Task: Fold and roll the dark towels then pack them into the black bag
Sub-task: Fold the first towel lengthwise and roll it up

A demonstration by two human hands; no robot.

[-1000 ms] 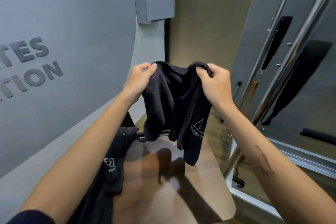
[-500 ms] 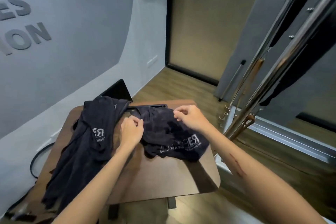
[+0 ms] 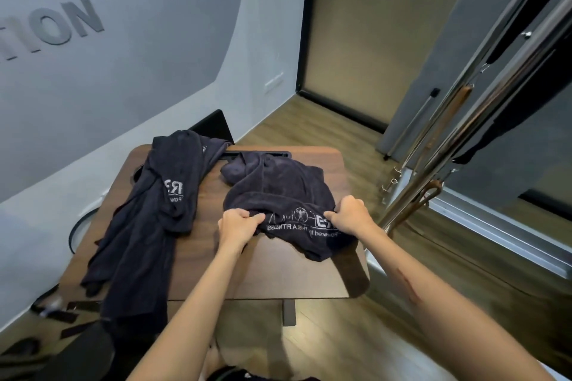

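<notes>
A dark towel (image 3: pixel 278 185) with a white printed logo lies bunched on the right half of the small wooden table (image 3: pixel 297 275). My left hand (image 3: pixel 238 224) grips its near edge on the left of the logo. My right hand (image 3: pixel 351 215) grips the same edge on the right of the logo. A second dark towel (image 3: pixel 148 219) lies crumpled and drapes over the table's left front edge. A dark shape at the bottom left (image 3: pixel 74 353) may be the black bag; I cannot tell.
A grey wall with raised letters (image 3: pixel 52 25) runs along the left. Metal poles with straps (image 3: pixel 464 139) stand close on the right. A black flat item (image 3: pixel 213 125) leans behind the table. Black straps (image 3: pixel 62 312) lie on the wooden floor.
The towel went from held up in the air down onto the table. My hands then slid toward me along it and now grip its near edge.
</notes>
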